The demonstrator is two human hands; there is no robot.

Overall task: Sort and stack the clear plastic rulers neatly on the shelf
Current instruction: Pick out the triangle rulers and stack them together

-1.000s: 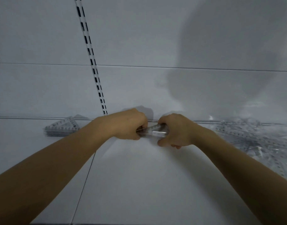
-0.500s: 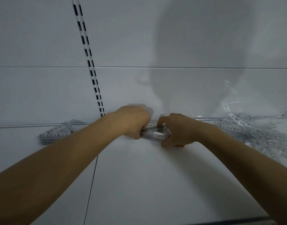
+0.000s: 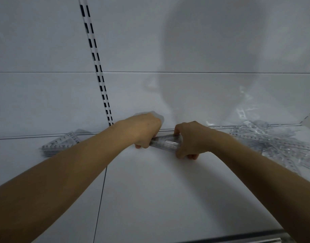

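Observation:
Both hands hold one bundle of clear plastic rulers (image 3: 165, 142) near the back of the white shelf (image 3: 159, 199). My left hand (image 3: 144, 131) grips its left end and my right hand (image 3: 191, 139) grips its right end, fingers curled round the stack. Only the short middle stretch of the bundle shows between the hands. A neat stack of clear triangular rulers (image 3: 60, 145) lies at the back left, partly hidden by my left forearm. A loose, tangled heap of clear rulers (image 3: 277, 144) lies at the back right.
A white back wall rises behind the shelf, with a slotted upright rail (image 3: 99, 74) left of centre. A seam in the shelf surface (image 3: 100, 199) runs toward me under my left forearm. The shelf's front edge (image 3: 238, 238) shows at the bottom right.
The hands and the bundle have stayed almost in place at the back of the shelf. The view has shifted a little, so more of the right-hand heap and the front edge show.

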